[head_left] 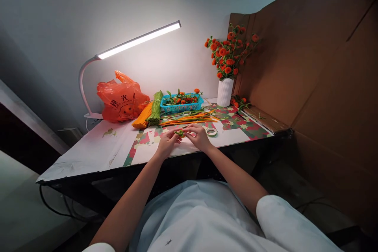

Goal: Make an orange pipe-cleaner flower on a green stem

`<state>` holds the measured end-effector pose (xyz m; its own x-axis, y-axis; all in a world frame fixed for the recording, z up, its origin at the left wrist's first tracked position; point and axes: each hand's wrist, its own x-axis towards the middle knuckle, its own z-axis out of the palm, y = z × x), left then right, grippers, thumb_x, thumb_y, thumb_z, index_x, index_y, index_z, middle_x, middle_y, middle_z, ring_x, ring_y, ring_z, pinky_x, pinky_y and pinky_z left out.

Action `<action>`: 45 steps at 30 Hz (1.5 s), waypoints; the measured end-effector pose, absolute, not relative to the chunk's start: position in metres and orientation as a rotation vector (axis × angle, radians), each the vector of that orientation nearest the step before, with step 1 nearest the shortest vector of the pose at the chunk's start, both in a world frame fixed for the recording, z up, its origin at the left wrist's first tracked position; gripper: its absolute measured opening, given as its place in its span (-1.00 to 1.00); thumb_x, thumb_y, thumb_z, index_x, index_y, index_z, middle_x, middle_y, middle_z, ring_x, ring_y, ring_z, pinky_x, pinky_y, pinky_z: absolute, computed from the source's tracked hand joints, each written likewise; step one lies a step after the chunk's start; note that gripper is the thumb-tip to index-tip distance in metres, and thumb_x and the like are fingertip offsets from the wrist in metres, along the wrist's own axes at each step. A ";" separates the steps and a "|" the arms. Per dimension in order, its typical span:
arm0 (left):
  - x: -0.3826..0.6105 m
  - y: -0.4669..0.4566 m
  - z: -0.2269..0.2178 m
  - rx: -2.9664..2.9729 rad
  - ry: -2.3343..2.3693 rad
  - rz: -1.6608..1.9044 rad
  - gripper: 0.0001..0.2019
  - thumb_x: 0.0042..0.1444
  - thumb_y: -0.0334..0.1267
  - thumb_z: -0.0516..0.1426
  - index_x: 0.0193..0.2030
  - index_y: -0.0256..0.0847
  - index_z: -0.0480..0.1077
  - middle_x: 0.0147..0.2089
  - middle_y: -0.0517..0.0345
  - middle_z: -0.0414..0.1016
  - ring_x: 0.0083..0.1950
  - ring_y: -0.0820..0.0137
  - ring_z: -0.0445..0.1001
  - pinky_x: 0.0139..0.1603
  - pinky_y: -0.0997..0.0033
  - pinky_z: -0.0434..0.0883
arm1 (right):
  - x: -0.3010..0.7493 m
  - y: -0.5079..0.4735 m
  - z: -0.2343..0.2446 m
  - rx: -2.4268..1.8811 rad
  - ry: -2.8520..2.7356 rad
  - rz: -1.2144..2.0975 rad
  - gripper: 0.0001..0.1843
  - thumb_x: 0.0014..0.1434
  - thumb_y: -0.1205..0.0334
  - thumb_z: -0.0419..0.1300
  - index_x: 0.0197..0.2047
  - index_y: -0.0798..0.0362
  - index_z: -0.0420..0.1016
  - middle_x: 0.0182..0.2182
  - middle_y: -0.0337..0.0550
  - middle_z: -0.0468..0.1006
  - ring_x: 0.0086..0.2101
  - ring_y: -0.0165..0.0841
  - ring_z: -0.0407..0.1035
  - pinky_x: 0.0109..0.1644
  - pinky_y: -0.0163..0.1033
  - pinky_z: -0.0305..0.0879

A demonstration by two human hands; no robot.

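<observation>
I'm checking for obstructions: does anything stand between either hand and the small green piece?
Nothing visible does: the left hand and right hand both have their fingertips at the small green piece. The pale ring lies beside the right hand, not in between.

We see green in the small piece (179, 133) between our fingers (195, 128), orange and green in the loose stems (196, 118), plain orange in one bundle (142, 118) and light green in the other bundle (155, 109), with pale cream-green on the tape roll (211, 133). Our bench (85, 147) is white, partly covered by a camouflage-like pattern of red, green and tan patches. Around us are a turquoise basket (180, 108), orange-red blossoms (223, 52), a white vase (225, 92), an orange-red bag (118, 98) printed in black, and brown cardboard (310, 67).
</observation>
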<state>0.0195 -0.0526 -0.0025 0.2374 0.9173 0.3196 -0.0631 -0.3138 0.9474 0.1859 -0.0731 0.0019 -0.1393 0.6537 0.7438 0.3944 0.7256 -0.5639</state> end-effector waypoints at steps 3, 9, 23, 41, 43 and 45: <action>0.020 -0.054 -0.002 1.566 0.834 1.283 -0.57 -0.09 0.09 0.25 -0.26 -0.26 0.50 -0.45 0.11 0.54 -0.50 0.42 0.47 -0.45 0.39 0.47 | 0.185 -0.074 0.001 -0.832 -1.769 0.244 -0.88 0.15 0.34 0.22 -0.25 -0.01 0.59 -0.32 -0.15 0.50 -0.23 -0.31 0.39 -0.12 -0.21 0.30; 0.019 -0.057 0.000 1.625 0.850 1.335 -0.63 -0.03 0.02 0.24 -0.23 -0.27 0.48 -0.44 0.13 0.53 -0.49 0.42 0.48 -0.40 0.36 0.48 | 0.184 -0.074 0.002 -0.805 -1.787 0.223 -0.89 0.16 0.34 0.22 -0.28 0.00 0.58 -0.35 -0.16 0.50 -0.25 -0.32 0.39 -0.14 -0.21 0.28; 0.020 -0.059 0.000 1.495 0.746 1.276 -0.59 -0.06 0.02 0.28 -0.14 -0.21 0.48 -0.21 0.08 0.55 -0.20 0.32 0.53 -0.16 0.25 0.53 | 0.183 -0.075 0.005 -0.834 -1.695 0.242 -0.89 0.18 0.31 0.19 -0.36 0.06 0.53 -0.40 -0.16 0.52 -0.34 -0.34 0.38 -0.20 -0.24 0.28; 0.019 -0.061 0.006 1.279 0.710 1.139 -0.70 -0.10 -0.23 0.23 -0.19 -0.20 0.37 -0.27 0.19 0.47 -0.36 0.46 0.44 -0.35 0.45 0.39 | 0.187 -0.072 0.006 -0.749 -1.733 0.420 -0.95 0.11 0.27 0.28 -0.33 0.04 0.57 -0.34 -0.15 0.58 -0.26 -0.31 0.44 -0.14 -0.18 0.33; 0.019 -0.062 0.006 1.311 0.694 1.143 -0.70 -0.06 -0.13 0.25 -0.22 -0.19 0.33 -0.30 0.20 0.45 -0.34 0.43 0.46 -0.32 0.42 0.41 | 0.187 -0.074 0.006 -0.760 -1.770 0.363 -0.96 0.11 0.28 0.28 -0.35 0.05 0.55 -0.35 -0.16 0.57 -0.27 -0.31 0.43 -0.15 -0.19 0.32; 0.018 -0.062 0.006 1.338 0.678 1.149 -0.64 -0.06 -0.05 0.27 -0.22 -0.19 0.32 -0.31 0.20 0.46 -0.33 0.42 0.47 -0.31 0.40 0.42 | 0.186 -0.075 0.005 -0.781 -1.795 0.272 -0.97 0.12 0.30 0.26 -0.34 0.05 0.53 -0.35 -0.16 0.56 -0.27 -0.31 0.43 -0.15 -0.19 0.30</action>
